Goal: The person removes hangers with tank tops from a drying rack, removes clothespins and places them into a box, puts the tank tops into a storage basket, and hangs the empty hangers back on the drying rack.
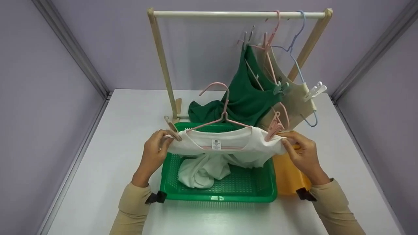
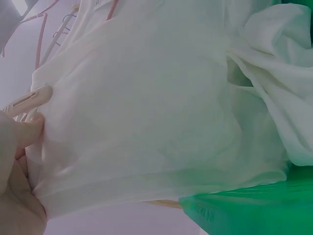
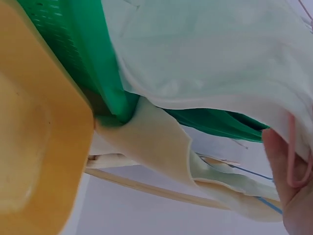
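Soft, diffuse light surrounds the green basket, with pale glare and a faint green reflection on the white table in front of it, while both wrist views (hazy, low in contrast) leave the white garment over the basket washed out and soft.

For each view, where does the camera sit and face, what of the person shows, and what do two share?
Head: worn on the head, facing forward-down at the white T-shirt; left hand, right hand, tan sleeves show.
Left wrist: worn there, facing the white T-shirt; that hand partly shows.
Right wrist: worn there, facing orange tub and white T-shirt; that hand partly shows.
Both wrist views share the green basket.
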